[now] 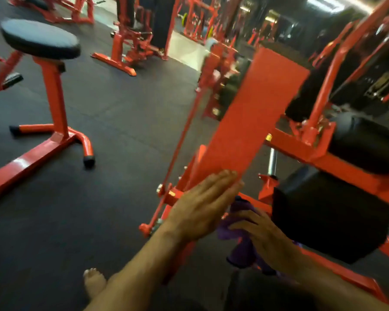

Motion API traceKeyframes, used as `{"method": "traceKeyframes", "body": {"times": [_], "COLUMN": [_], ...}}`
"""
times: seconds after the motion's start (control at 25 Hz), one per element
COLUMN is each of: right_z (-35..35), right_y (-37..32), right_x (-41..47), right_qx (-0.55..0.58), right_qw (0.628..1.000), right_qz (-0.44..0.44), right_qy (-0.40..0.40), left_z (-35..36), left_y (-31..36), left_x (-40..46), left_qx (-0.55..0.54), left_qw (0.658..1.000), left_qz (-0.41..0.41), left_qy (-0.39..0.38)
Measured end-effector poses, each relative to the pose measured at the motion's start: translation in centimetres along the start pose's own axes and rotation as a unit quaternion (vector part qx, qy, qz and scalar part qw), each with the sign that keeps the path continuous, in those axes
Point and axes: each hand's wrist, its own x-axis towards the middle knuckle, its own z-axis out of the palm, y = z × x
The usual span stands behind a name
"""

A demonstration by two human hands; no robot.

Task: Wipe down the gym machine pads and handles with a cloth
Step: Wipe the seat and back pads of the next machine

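My left hand (202,209) is flat, fingers straight and together, and the fingertips lie against the lower end of the broad red panel (254,115) of the machine. My right hand (263,236) is curled around the purple cloth (238,223), which is bunched in a lump just beside the black pad (330,218) and not yet spread on it.

I think the next step is to wipe this pad. To do it well, I should open the cloth first, so that a wide flat part meets the surface, and then pull it in long overlapping strokes from the top face down over the edges and corners, where sweat collects. The left hand can stay on the panel to keep me steady while I lean.

The pad looks like a thick block of foam under smooth black vinyl, with rounded corners and a dull shine. A second pad (366,142) above it is rounder. The frame is painted steel, glossy orange-red, with flat plates and square tubes. The cloth seems soft and fluffy. The floor (112,131) is dark rubber matting, slightly grainy. The picture is blurred, so I cannot see seams.
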Motion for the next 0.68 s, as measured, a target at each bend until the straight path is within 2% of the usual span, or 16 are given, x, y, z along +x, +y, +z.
{"method": "traceKeyframes", "body": {"times": [0.12, 0.2, 0.32, 0.52, 0.68], "right_z": [-1.4, -2.5, -4.5, -9.0, -8.6], "right_y": [-3.3, -5.8, -9.3, -13.6, -13.5], "right_x": [1.5, 2.2, 2.2, 1.1, -1.3], "right_qx": [-0.016, 0.001, 0.059, 0.151, 0.170], "right_qw": [0.998, 0.998, 0.994, 0.963, 0.905], "right_qz": [-0.010, -0.006, 0.064, 0.183, 0.323], "right_qy": [0.055, 0.059, 0.072, 0.128, 0.220], "left_z": [-3.6, -6.8, -10.0, -12.8, -9.8], "left_y": [-1.0, -2.2, -1.6, -1.1, -0.5], "left_x": [-2.3, -1.9, 0.6, 6.9, 10.7], "left_qx": [-0.011, -0.035, -0.060, -0.095, -0.165], "left_qw": [0.997, 0.995, 0.981, 0.958, 0.917], "left_qz": [0.026, -0.033, -0.090, -0.043, 0.030], "left_qy": [-0.071, -0.088, -0.160, -0.266, -0.362]}}
